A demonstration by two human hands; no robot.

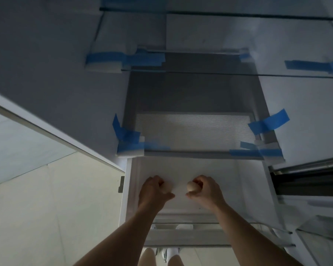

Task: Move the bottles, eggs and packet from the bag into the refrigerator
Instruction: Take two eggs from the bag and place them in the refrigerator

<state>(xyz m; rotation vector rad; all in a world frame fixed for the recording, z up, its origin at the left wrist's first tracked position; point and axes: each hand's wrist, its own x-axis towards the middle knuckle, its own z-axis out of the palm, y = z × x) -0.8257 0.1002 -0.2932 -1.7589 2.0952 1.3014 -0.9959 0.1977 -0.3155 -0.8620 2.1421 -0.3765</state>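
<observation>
Left hand (153,191) grips left egg (167,187); right hand (205,191), right egg (192,186), pointing inward.

My left hand (154,191) covers most of its egg (167,187), which shows only as a pale blur beside my knuckles. My right hand (206,191) hides part of the other egg (192,186). The drawer (181,238) blocks most of my shoes (168,253). Both forearms run off the near edge.
</observation>
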